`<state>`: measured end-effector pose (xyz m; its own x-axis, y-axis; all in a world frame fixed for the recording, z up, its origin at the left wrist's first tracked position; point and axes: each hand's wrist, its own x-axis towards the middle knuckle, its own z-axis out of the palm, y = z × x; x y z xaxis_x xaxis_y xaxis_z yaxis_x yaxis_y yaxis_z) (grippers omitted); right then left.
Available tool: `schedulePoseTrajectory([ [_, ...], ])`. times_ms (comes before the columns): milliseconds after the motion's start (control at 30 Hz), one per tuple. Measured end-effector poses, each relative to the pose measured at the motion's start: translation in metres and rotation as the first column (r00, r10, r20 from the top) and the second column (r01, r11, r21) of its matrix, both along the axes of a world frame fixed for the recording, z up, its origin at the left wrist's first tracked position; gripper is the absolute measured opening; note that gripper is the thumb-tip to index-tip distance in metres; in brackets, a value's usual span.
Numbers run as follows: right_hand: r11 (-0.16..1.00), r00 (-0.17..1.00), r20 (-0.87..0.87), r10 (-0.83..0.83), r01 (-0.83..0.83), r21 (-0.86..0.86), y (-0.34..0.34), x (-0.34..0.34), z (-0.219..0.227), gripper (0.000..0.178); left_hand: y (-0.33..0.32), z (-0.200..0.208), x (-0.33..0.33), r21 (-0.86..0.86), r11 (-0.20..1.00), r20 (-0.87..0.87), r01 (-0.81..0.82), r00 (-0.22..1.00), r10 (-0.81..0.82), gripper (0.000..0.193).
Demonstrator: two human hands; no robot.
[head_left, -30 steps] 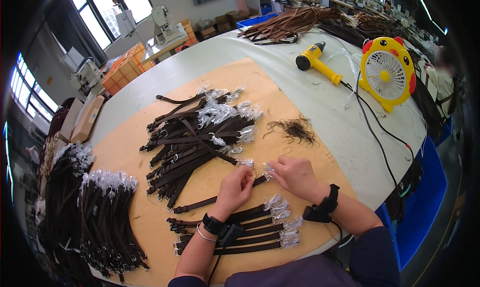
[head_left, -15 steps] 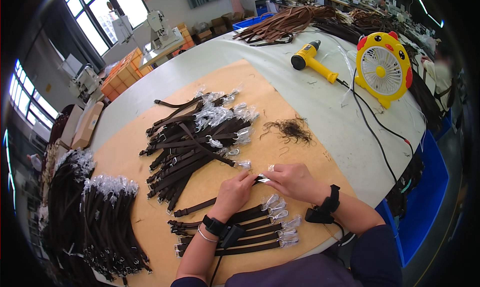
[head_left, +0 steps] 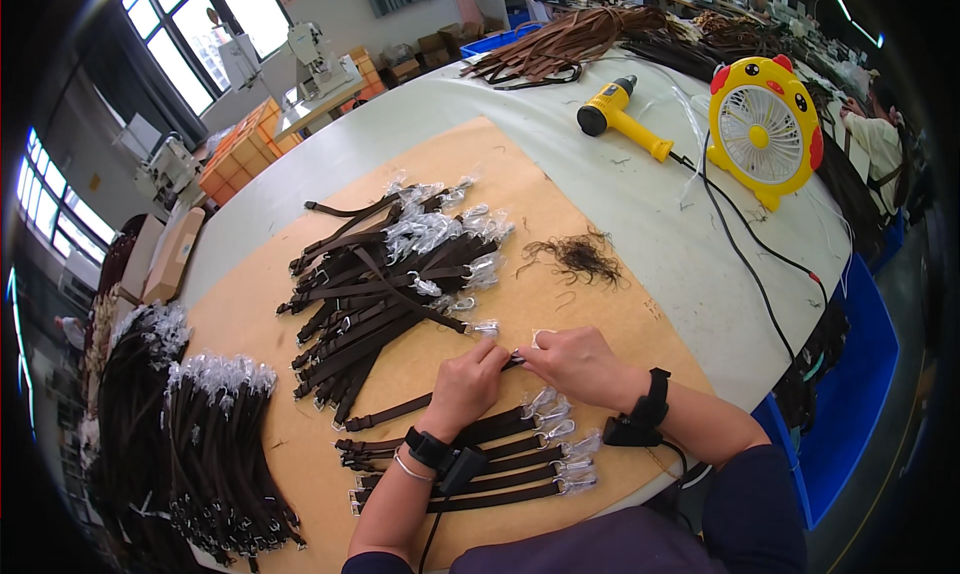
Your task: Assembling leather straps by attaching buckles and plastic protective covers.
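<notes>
A dark brown strap (head_left: 390, 411) runs from its buckle end on the board up to my two hands. My left hand (head_left: 466, 382) is closed around it near its far end. Against that end my right hand (head_left: 582, 365) pinches with thumb and fingertips, and a bit of clear plastic shows at the fingers; the clasp there is mostly hidden. Just below my hands lies a row of several similar straps (head_left: 500, 482), their metal clasps wrapped in clear plastic. Beyond my left hand is a loose pile of straps (head_left: 370, 309) with plastic-wrapped ends.
A tan board (head_left: 480, 164) covers part of the white table (head_left: 690, 304). Dark thread scraps (head_left: 583, 259) lie on it. Hanging strap bundles (head_left: 220, 454) are at left. A yellow heat gun (head_left: 625, 119), its cable and a yellow fan (head_left: 762, 134) stand farther right, above a blue bin (head_left: 850, 404).
My right fingers have shifted slightly at the strap's end, and the silvery piece seen at them before is now mostly covered. My left hand keeps its hold.
</notes>
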<state>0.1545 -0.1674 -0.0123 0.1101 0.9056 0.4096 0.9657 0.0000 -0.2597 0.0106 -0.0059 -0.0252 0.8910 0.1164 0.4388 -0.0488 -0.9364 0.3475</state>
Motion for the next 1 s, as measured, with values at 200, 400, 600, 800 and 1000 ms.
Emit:
schedulePoseTrajectory([
  [200, 1.0, 0.999, 0.049, 0.004, -0.004, -0.014, 0.0018, 0.002, -0.0019, 0.011, -0.003, -0.0019, 0.0041, -0.098, 0.993, -0.024, -0.072, 0.997, 0.07, 0.004],
  [400, 1.0, 0.998, 0.056, 0.024, -0.024, -0.004, 0.0032, 0.0053, -0.0021, 0.011, -0.002, -0.0042, 0.0036, -0.113, 0.988, -0.047, -0.106, 0.994, 0.102, 0.004],
  [600, 0.999, 0.999, 0.035, 0.036, -0.036, -0.004, 0.0013, 0.0076, 0.0001, 0.012, -0.0034, -0.004, 0.0038, -0.138, 0.983, -0.051, -0.125, 0.992, 0.119, 0.005],
  [800, 0.999, 0.999, 0.039, 0.034, -0.035, 0.015, 0.004, 0.0053, -0.0001, 0.012, -0.0019, -0.0062, 0.0034, -0.139, 0.983, -0.051, -0.117, 0.992, 0.111, 0.006],
  [1000, 1.0, 1.0, 0.02, -0.005, 0.005, -0.025, 0.003, 0.001, 0.0004, 0.012, -0.0016, -0.0062, 0.0036, -0.143, 0.984, -0.061, -0.11, 0.993, 0.102, 0.007],
])
